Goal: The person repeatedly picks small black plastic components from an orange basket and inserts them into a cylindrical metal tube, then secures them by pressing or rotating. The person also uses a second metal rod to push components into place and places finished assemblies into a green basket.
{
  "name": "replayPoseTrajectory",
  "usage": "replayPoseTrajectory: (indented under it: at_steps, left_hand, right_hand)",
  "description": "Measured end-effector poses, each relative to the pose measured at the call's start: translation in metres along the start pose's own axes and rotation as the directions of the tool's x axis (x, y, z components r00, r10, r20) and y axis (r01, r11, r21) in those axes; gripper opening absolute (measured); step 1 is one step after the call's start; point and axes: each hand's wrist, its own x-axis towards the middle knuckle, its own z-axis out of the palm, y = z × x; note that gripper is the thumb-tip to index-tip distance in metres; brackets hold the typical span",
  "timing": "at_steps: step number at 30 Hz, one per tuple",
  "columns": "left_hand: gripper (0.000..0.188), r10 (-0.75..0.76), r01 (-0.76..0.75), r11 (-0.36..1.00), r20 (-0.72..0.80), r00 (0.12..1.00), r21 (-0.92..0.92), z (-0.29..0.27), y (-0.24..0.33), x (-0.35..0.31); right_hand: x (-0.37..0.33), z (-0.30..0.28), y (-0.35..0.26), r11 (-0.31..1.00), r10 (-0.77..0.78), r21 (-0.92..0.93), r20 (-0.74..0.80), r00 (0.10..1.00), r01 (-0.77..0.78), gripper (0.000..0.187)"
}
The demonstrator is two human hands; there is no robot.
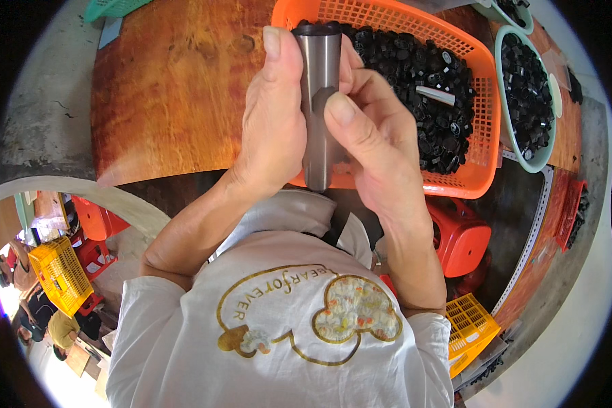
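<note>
A dark grey metal tube [315,139] with a black end at its top stands nearly upright between my two hands, in front of my chest. My left hand [270,126] lies along the tube's left side, thumb pointing up, its other fingers mostly hidden. From the right, my right hand [382,139] grips the tube, with its thumb pressed near the front and its fingers curled behind. An orange plastic basket [488,115] beyond my right hand holds many small black plastic parts [442,64]. On top of those parts lies a short silvery piece [436,95].
A brown wooden table [177,88] spans the far side. Pale green basins [548,151] of black parts stand at the right. Below are a red stool [468,248] and a yellow crate [470,333]. Other people [64,330] and another yellow crate [61,272] appear lower left.
</note>
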Motion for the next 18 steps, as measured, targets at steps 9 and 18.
replayPoseTrajectory:
  at_steps: [9,18]
  left_hand:
    - [0.072,0.048,-0.05,0.98,-0.014,0.999,-0.192,0.008,-0.002,-0.002]
    - [0.072,-0.006,-0.01,0.98,-0.081,0.997,-0.198,0.014,0.007,-0.008]
  right_hand:
    - [-0.004,0.003,0.006,0.999,-0.045,0.027,0.08,0.996,0.042,0.04]
    - [-0.009,0.006,0.006,0.997,-0.068,0.046,0.036,0.997,0.067,0.031]
